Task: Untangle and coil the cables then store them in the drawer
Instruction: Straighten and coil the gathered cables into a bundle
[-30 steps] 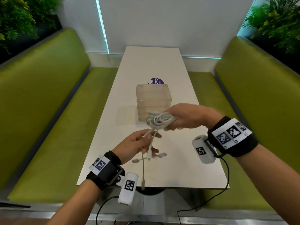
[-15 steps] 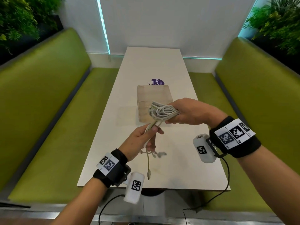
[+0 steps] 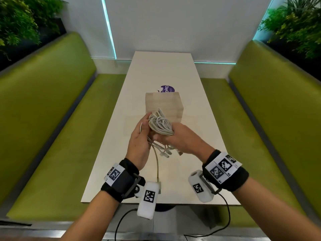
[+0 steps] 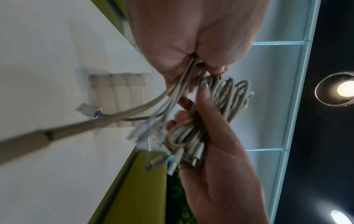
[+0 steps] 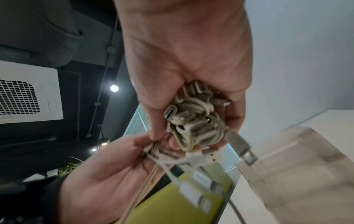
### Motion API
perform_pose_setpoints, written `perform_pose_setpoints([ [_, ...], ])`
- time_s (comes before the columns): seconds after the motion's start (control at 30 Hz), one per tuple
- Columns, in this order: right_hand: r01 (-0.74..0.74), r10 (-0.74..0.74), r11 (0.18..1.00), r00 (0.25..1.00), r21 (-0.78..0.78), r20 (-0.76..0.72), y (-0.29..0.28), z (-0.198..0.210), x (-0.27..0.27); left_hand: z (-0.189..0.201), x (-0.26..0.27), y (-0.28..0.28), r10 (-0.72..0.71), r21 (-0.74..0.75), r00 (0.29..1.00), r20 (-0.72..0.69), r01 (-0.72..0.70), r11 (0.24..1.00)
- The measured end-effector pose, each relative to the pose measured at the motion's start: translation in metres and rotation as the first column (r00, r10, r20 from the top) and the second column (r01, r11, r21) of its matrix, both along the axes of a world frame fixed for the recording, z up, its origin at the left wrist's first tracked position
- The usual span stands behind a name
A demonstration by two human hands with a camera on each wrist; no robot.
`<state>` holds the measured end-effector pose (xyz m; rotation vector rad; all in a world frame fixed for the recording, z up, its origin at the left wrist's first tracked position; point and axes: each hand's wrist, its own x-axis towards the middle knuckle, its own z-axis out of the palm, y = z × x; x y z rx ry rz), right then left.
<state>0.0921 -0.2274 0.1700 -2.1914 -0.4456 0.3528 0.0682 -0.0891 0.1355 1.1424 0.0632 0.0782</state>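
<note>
Cables (image 3: pixel 160 125) bunched in right hand (image 3: pixel 180 138), left hand (image 3: pixel 139 140) pinching ends

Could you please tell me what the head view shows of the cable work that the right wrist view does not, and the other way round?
Only the head view shows the whole white table, both green benches, the purple sticker, and one loose cable end hanging towards the near table edge. Only the right wrist view shows the ceiling vent, the lamps, and the plugs dangling close up. Both show the right hand gripping the coiled cable bundle, the left hand holding its trailing strands, and the translucent drawer box.
</note>
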Motion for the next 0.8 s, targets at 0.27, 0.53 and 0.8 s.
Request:
perform_pose_setpoints([
  [0.27, 0.006, 0.006, 0.979, 0.998, 0.204, -0.057, 0.014, -0.015, -0.003, 0.005, 0.003, -0.010, 0.037, -0.181, 0.991, -0.133, -0.060, 0.982],
  [0.53, -0.094, 0.106, 0.984, 0.991, 0.151, -0.077, 0.017, -0.012, -0.007, 0.002, -0.003, -0.001, -0.042, 0.134, 0.999, -0.034, 0.047, 0.990],
  [0.8, -0.181, 0.208, 0.958, 0.972, 0.222, -0.107, 0.019, -0.005, -0.007, 0.013, 0.001, 0.001, -0.015, -0.014, 0.994, -0.111, 0.014, 1.000],
])
